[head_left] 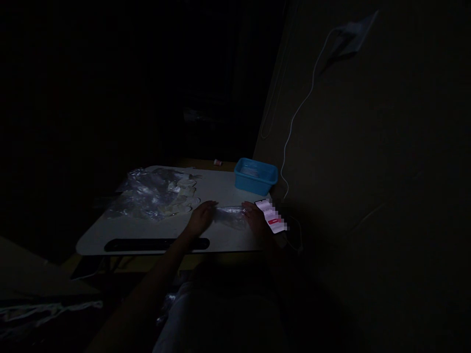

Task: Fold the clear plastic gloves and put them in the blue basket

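At the bench (231, 241), the left hand (201, 216) and right hand (255, 219) are pinching clear plastic (231, 218), fingers gripping its opposite ends, probably so its far edge is running straight. The phone (268, 213) is lying face-up just beside the right hand, perhaps for easy viewing, while a crumpled heap (150, 193) is resting leftward, apparently within reach.

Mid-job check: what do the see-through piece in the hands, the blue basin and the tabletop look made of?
See-through piece: probably thin, glossy plastic film, given its transparency and bright glints.
Blue basin: likely moulded plastic, judging by its even colour and rounded corners; gloss is hard to judge.
Tabletop: pale and smooth, perhaps laminated board; dim light leaves that open.
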{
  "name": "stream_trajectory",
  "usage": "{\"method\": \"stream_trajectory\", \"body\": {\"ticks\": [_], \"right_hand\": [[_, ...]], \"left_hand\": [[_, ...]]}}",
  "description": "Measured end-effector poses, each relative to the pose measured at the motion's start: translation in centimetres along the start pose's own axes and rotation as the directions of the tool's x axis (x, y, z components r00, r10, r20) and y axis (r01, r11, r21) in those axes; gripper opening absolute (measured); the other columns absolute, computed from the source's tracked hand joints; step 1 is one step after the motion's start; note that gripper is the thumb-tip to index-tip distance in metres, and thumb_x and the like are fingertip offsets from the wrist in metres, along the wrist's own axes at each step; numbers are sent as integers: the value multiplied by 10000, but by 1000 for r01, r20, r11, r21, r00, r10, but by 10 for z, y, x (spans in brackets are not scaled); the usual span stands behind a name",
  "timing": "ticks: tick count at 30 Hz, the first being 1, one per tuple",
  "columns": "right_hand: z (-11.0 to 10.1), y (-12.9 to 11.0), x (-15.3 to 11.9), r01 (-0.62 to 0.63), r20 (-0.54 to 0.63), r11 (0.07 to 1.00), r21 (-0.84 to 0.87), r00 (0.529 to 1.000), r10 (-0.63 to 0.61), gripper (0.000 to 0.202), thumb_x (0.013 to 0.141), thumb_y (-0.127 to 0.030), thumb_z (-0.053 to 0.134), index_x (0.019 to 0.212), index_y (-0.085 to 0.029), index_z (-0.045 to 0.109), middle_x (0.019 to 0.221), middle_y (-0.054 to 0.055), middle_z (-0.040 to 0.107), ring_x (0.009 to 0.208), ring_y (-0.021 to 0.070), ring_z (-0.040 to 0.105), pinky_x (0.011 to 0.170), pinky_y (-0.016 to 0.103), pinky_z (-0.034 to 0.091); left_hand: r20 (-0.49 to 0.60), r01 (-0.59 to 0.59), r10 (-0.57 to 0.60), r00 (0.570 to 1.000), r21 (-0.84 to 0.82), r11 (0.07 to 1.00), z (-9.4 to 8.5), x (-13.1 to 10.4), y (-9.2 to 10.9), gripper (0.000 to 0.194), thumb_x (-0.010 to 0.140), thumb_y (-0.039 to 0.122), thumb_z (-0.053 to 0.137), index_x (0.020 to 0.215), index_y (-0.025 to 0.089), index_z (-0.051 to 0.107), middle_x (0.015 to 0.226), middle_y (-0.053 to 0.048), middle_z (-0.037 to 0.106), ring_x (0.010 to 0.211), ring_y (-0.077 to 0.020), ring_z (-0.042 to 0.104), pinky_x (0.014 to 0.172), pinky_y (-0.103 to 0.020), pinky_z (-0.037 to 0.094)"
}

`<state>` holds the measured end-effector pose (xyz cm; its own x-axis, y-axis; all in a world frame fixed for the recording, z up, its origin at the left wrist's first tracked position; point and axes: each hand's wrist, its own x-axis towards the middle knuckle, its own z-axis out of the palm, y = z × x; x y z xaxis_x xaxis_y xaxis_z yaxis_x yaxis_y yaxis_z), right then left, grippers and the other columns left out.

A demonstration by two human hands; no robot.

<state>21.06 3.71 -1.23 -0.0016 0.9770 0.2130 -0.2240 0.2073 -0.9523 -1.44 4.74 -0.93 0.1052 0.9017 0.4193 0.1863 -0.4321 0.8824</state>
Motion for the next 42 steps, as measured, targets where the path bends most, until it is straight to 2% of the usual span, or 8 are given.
{"method": "stream_trajectory", "body": {"ticks": [4, 9, 15, 22, 27, 32, 38, 42], "right_hand": [[3, 6, -3, 9, -134, 999, -36, 991, -14, 429, 656, -280, 549, 1082, -232, 528, 1188, 61, 542, 1087, 212, 501, 902, 386, 423], [2, 12, -8, 123, -220, 938, -323, 955, -201, 531, 720, -274, 452, 1245, -222, 392, 1317, 54, 417, 1208, 193, 380, 975, 384, 351], [7, 2, -10, 126, -118, 765, -632, 959, -256, 547, 674, -174, 456, 1221, -185, 433, 1255, 92, 466, 1162, 228, 413, 965, 400, 349], [3, -3, -33, 354, 229, 420, -835, 919, -321, 555, 610, -166, 524, 1163, -127, 505, 1269, 132, 455, 1219, 273, 346, 1043, 442, 245], [-1, -1, -39, 396, 304, 388, -832, 911, -277, 544, 663, -162, 464, 1207, -157, 480, 1277, 109, 460, 1215, 242, 364, 1030, 434, 283], [0, 1, -36, 335, 230, 396, -855, 929, -291, 526, 667, -88, 386, 1173, -141, 521, 1222, 118, 512, 1156, 226, 428, 995, 421, 331], [27, -16, -46, 486, 464, 173, -857, 872, -156, 447, 754, -143, 426, 1189, -194, 515, 1278, 81, 488, 1235, 209, 348, 1048, 449, 175], [41, -21, -50, 509, 500, 111, -854, 860, -97, 353, 782, -200, 455, 1114, -225, 571, 1303, 66, 467, 1265, 205, 300, 1028, 449, 171]], "left_hand": [[171, -119, 57, 984, 372, 921, 2, -3, 5, 400, 795, 314, 382, 1108, 153, 572, 1230, -90, 536, 1160, -210, 454, 1019, -382, 319], [80, -64, 28, 996, 489, 870, -4, -5, 6, 417, 800, 263, 324, 1110, 140, 573, 1164, -98, 580, 1084, -204, 515, 952, -362, 391], [232, -197, 45, 972, 688, 699, -6, -6, 11, 397, 687, 248, 486, 1049, 144, 612, 1038, -104, 636, 985, -236, 552, 904, -377, 400], [305, -261, 21, 952, 776, 574, 0, -9, 18, 521, 711, 339, 527, 1216, 220, 477, 1242, -83, 516, 1158, -260, 419, 946, -423, 324], [323, -263, -26, 946, 813, 519, 3, -11, 19, 515, 740, 381, 507, 1232, 236, 458, 1300, -90, 464, 1204, -284, 363, 951, -461, 286], [319, -260, -28, 947, 818, 514, 3, -11, 19, 482, 748, 380, 504, 1208, 235, 486, 1297, -91, 467, 1194, -282, 376, 949, -457, 287], [312, -264, -6, 950, 814, 517, 4, -11, 21, 434, 756, 362, 502, 1176, 255, 514, 1279, -88, 487, 1194, -268, 386, 946, -453, 297], [312, -268, 9, 950, 798, 540, 4, -11, 18, 441, 757, 352, 497, 1182, 233, 517, 1274, -100, 491, 1187, -276, 397, 946, -462, 305]]}}
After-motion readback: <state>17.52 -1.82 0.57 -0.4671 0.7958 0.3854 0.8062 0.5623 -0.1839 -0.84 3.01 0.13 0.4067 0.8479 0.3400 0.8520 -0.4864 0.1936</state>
